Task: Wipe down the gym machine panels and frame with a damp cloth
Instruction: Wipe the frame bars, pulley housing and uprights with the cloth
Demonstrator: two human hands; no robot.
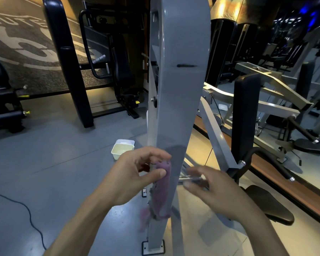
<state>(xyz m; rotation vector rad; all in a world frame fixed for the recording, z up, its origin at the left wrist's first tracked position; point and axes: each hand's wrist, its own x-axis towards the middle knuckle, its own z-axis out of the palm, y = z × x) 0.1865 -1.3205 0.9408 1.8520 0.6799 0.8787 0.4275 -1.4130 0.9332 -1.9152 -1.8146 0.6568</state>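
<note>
Both hands are working low on the grey upright panel point(175, 93). Left hand point(135, 174) is pinching the purple cloth point(162, 189), which is hanging along the panel's left edge; right hand point(216, 189), blurred, fingers loose, is hovering beside it, holding nothing.

Wall mural point(22, 43), upper left: large white road-shield graphic on asphalt-look surface; partial word "OUTE" readable across shield top, first letter cut by frame edge; big white numeral below, partly hidden by black machine pad, not readable with certainty; no other legible text.
</note>
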